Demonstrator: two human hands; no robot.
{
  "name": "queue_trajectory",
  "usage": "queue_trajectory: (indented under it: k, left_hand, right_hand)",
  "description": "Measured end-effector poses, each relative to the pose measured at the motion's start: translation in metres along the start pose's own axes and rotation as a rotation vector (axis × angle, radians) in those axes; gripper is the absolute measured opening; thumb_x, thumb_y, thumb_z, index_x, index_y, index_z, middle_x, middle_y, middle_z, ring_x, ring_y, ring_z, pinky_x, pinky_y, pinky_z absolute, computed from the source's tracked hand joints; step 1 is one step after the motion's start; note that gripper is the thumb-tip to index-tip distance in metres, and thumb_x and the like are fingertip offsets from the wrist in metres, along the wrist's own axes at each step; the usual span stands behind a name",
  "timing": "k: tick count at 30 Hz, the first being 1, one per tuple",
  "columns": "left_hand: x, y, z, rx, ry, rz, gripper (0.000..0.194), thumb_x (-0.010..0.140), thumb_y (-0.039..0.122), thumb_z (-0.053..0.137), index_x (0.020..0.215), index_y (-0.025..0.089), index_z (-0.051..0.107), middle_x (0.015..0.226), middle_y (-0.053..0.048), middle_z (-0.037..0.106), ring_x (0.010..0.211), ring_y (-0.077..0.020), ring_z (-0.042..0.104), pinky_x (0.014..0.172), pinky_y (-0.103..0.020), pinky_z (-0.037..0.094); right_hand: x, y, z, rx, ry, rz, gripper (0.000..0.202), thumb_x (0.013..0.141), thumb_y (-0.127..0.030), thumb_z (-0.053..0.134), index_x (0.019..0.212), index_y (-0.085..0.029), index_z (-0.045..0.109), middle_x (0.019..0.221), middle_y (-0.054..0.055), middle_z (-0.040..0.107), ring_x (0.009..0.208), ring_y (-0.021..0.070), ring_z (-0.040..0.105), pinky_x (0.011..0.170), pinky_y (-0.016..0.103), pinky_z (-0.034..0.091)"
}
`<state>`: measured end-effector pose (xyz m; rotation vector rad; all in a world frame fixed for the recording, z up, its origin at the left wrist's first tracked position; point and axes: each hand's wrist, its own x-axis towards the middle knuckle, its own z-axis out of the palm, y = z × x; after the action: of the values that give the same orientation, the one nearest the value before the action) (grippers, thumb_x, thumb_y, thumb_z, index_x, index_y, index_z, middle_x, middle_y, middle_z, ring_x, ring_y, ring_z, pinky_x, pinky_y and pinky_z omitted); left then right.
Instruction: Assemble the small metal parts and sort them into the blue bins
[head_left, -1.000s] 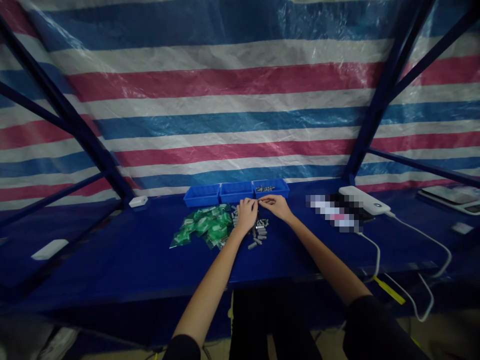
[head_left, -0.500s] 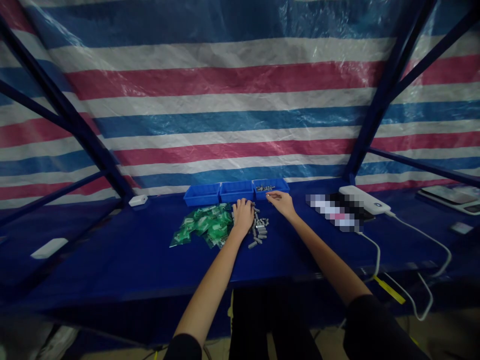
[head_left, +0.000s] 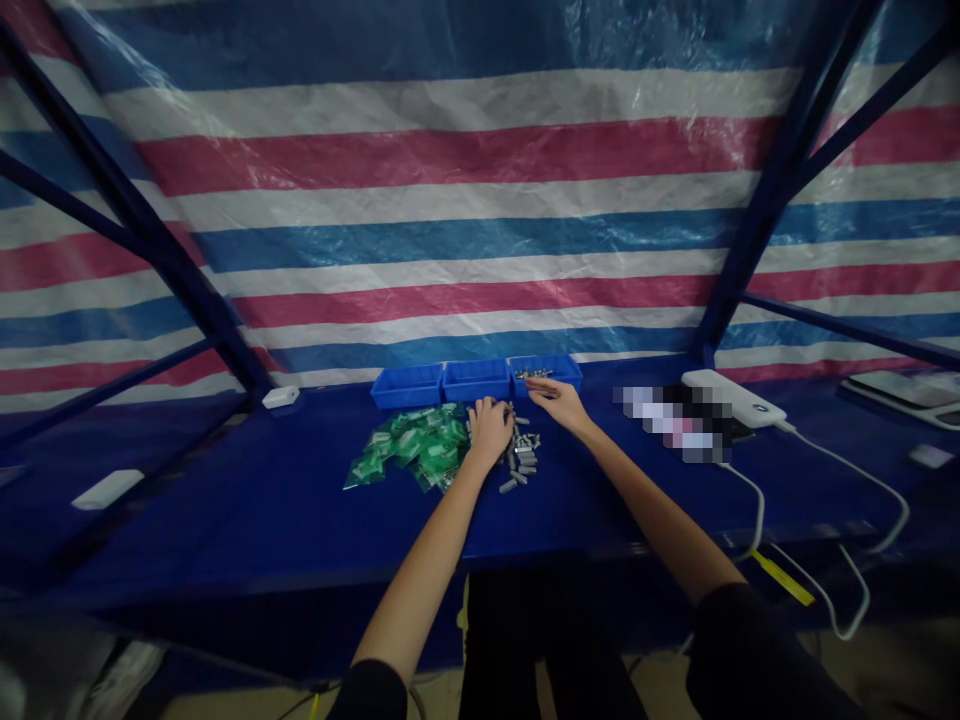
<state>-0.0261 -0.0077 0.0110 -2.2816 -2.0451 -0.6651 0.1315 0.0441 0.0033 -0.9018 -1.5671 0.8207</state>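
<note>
My left hand (head_left: 491, 430) rests on the near side of the bins, over the upper left of a pile of small grey metal parts (head_left: 525, 458), with its fingers bent; what is under them is hidden. My right hand (head_left: 559, 402) is at the front edge of the right blue bin (head_left: 572, 376), which holds small metal pieces (head_left: 534, 374). Its fingers are close together, and anything between them is too small to make out. Green plastic packets (head_left: 412, 445) lie in a heap left of my left hand.
Beside the right bin stand a middle blue bin (head_left: 476, 380) and a left blue bin (head_left: 407, 386). A white power bank (head_left: 731, 398) with a cable lies right, by a blurred-out object (head_left: 679, 425). White boxes (head_left: 281, 398) sit left; metal posts flank the blue table (head_left: 300, 530).
My right hand has moved slightly left along the front of the right bin. My left hand's fingers have shifted a little to the right over the metal parts. The view has shifted slightly.
</note>
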Motion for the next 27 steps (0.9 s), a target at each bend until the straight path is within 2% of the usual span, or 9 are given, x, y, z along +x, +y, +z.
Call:
queue_trajectory:
  k: [2,4,8,12,20,27]
  left_hand:
    - [0.0,0.0,0.0,-0.003,0.006,0.005,0.022,0.086,0.03,0.042,0.094,0.024,0.061,0.11,-0.007,0.052,0.107,-0.0242,0.042,0.09,-0.041,0.033]
    - [0.001,-0.001,0.0,-0.008,0.01,0.015,0.022,0.086,0.03,0.042,0.093,0.024,0.062,0.11,-0.007,0.052,0.106,-0.0241,0.042,0.089,-0.04,0.034]
    - [0.001,0.0,-0.001,-0.018,0.003,0.023,0.023,0.086,0.03,0.042,0.093,0.023,0.063,0.109,-0.007,0.052,0.106,-0.0237,0.042,0.088,-0.039,0.034]
    - [0.001,0.0,-0.001,-0.022,-0.003,0.024,0.022,0.085,0.03,0.044,0.091,0.022,0.064,0.109,-0.007,0.052,0.105,-0.0227,0.042,0.088,-0.038,0.034]
    - [0.002,0.0,0.001,-0.065,0.007,0.0,0.02,0.083,0.029,0.047,0.085,0.022,0.066,0.107,-0.006,0.053,0.105,-0.0222,0.043,0.088,-0.037,0.034]
    - [0.002,0.002,0.001,-0.059,0.006,0.025,0.019,0.082,0.028,0.047,0.082,0.022,0.066,0.1,-0.005,0.056,0.102,-0.0219,0.045,0.087,-0.037,0.034]
  right_hand:
    - [-0.003,-0.002,0.001,-0.117,-0.061,-0.026,0.022,0.071,-0.023,0.06,0.089,-0.018,0.07,0.091,0.006,0.071,0.086,0.0202,0.067,0.083,0.034,0.052]
    - [-0.007,-0.003,0.001,-0.216,-0.131,-0.04,0.018,0.071,-0.022,0.06,0.084,-0.019,0.071,0.085,0.004,0.072,0.08,0.0191,0.068,0.078,0.032,0.053]
    - [-0.013,-0.006,0.003,-0.314,-0.251,-0.03,0.019,0.068,-0.023,0.063,0.085,-0.02,0.071,0.081,0.003,0.072,0.077,0.018,0.068,0.071,0.027,0.053]
    - [-0.016,-0.006,0.007,-0.328,-0.306,-0.011,0.02,0.067,-0.023,0.064,0.085,-0.021,0.071,0.081,0.002,0.072,0.079,0.0173,0.068,0.07,0.024,0.052]
    - [-0.019,-0.014,0.011,-0.44,-0.256,0.064,0.018,0.066,-0.025,0.065,0.084,-0.025,0.07,0.079,-0.001,0.072,0.076,0.0156,0.067,0.069,0.024,0.05]
    - [-0.022,-0.024,0.013,-0.629,-0.179,0.111,0.015,0.064,-0.024,0.064,0.079,-0.027,0.069,0.077,-0.004,0.071,0.074,0.0142,0.064,0.062,0.022,0.046]
